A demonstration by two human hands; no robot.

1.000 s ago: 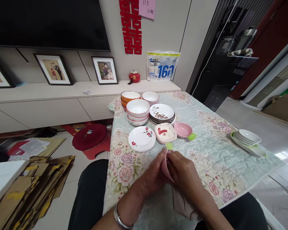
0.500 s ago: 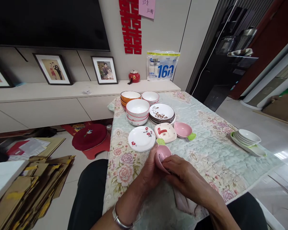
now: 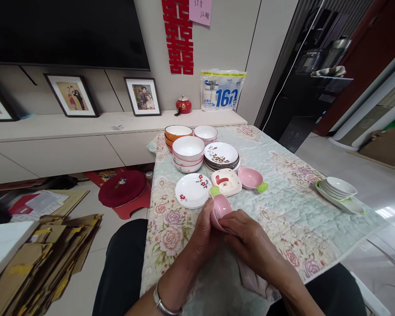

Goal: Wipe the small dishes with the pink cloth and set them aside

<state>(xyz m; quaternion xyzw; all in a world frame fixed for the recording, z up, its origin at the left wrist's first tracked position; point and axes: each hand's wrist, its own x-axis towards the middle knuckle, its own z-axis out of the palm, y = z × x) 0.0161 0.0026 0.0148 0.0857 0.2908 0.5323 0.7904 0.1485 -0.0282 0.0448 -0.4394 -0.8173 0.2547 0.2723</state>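
Note:
Over the table's near edge, my left hand (image 3: 204,230) is wrapped round a small pink bowl (image 3: 222,205) with a green leaf-shaped handle, tilted with its hollow facing up. My right hand (image 3: 245,230) presses its bent fingers over the bowl's near rim. A greyish-pink cloth (image 3: 256,281) comes out from beneath the right hand and trails toward my lap; the part within the fingers is mostly hidden. Just beyond the bowl are flowered white plates (image 3: 192,188), a cream squarish dish (image 3: 228,182) with a red pattern, and a second pink bowl (image 3: 251,177).
Farther back stand white bowls (image 3: 187,149), orange bowls (image 3: 177,131) and brown-flowered plates (image 3: 221,153). Small white dishes (image 3: 340,186) sit on a leaf-shaped tray (image 3: 352,207) near the right edge. A red stool (image 3: 123,188) and flattened cardboard (image 3: 46,254) are on the left.
The held pink bowl has shifted slightly left and up, its leaf handle turning left. My right fingers have moved a little along its near rim.

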